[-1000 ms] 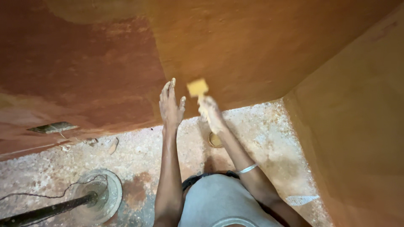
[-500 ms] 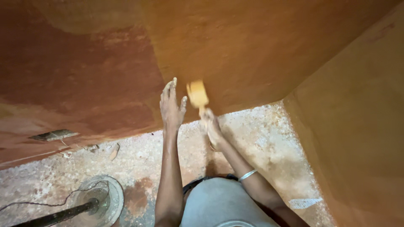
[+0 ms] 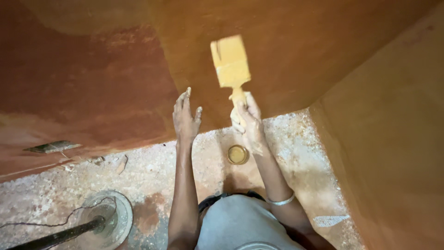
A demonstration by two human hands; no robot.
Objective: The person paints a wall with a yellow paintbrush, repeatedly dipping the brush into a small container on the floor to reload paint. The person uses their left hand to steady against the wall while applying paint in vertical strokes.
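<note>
My right hand (image 3: 247,121) grips the handle of a wide yellow paintbrush (image 3: 230,62), whose bristles point up against the orange-brown wall (image 3: 286,51). My left hand (image 3: 186,118) rests flat on the same wall, fingers together, just left of the brush hand, holding nothing. A silver bangle (image 3: 281,201) sits on my right wrist. On the floor below my hands stands a small round tin of yellow paint (image 3: 237,154).
A side wall (image 3: 393,153) closes the corner on the right. The rough speckled floor (image 3: 152,171) holds a round grey base with a dark pole (image 3: 99,221) and a thin wire at lower left, plus a flat scrap (image 3: 52,146) by the darker wall.
My right hand has lifted the brush higher up the wall. My left hand has stayed on the wall. The view has moved closer.
</note>
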